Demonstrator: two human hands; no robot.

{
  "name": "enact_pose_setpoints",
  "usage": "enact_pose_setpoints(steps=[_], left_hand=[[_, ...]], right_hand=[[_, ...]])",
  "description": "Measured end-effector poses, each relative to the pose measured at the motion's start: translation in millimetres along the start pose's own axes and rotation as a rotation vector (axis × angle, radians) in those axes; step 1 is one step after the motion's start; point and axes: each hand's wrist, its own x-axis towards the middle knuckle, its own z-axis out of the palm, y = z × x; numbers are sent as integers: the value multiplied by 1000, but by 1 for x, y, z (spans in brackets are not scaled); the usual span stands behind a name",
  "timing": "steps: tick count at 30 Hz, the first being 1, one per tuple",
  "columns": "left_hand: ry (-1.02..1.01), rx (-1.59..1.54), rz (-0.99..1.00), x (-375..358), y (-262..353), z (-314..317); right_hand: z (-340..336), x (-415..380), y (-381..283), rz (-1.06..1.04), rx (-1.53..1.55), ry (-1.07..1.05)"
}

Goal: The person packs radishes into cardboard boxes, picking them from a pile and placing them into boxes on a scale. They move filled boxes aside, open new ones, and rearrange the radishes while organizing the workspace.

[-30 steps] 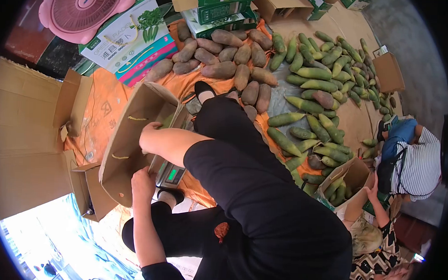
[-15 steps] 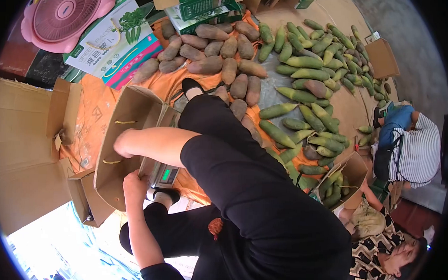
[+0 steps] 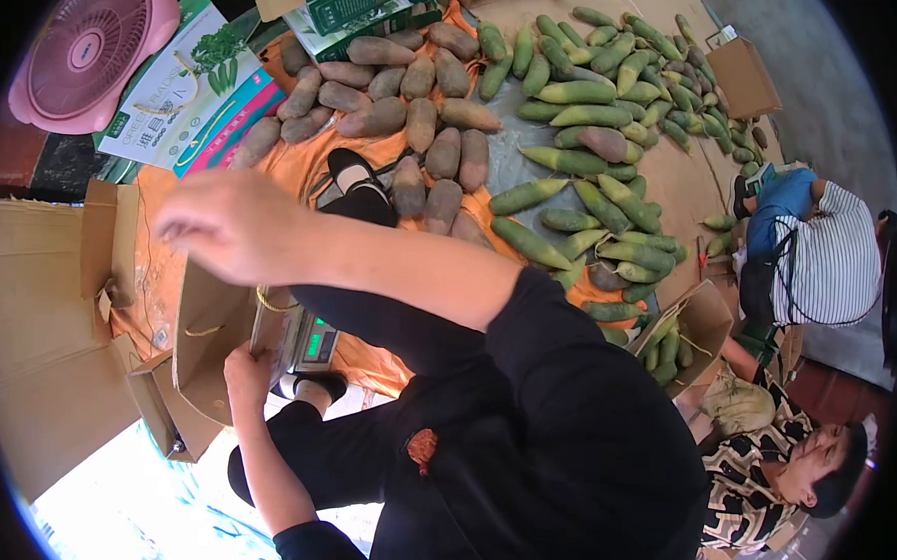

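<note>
My left hand (image 3: 248,373) is closed on the edge of a cardboard box (image 3: 201,364) with rope handles. The box sits open on a scale (image 3: 313,346) with lit green digits. Above the box's upper end hovers my right hand (image 3: 233,226), blurred, its fingers loosely bent and apart, with nothing visible in it. It hides part of the box and of the orange sheet. What lies inside the box cannot be made out. Brownish-red radishes (image 3: 378,117) lie beyond my right arm.
Green radishes (image 3: 574,160) are heaped to the right. A pink fan (image 3: 90,49) and printed cartons (image 3: 182,88) stand at upper left. Large open cardboard (image 3: 26,322) lies at left. One person in stripes (image 3: 838,262) and another in a patterned shirt (image 3: 749,493) are at the right.
My right hand has come up out of the box and now hovers above it. My left hand keeps its hold on the box edge. The whole view has shifted slightly.
</note>
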Motion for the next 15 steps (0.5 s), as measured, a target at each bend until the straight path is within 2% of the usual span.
enact_pose_setpoints(steps=[1, 3, 7, 9, 11, 13, 15], left_hand=[[-3, 25, -16, 0, 2, -1], [0, 22, -11, -2, 3, 0], [12, 35, -14, -3, 7, 0], [25, 22, 0, -2, 5, 2], [37, 13, 8, -2, 2, 1], [-63, 27, -65, -1, 3, -1], [-60, -19, -54, -8, 15, -10]], right_hand=[[-6, -17, 16, -17, -28, 136], [-28, -58, 42, 284, 32, 141], [-60, -165, 124, 500, -280, 29], [-81, -217, 155, 871, -281, -66], [-101, -245, 149, 1108, -552, -162], [-115, -296, 174, 1103, -642, -289], [-123, -326, 168, 1169, -639, -373]])
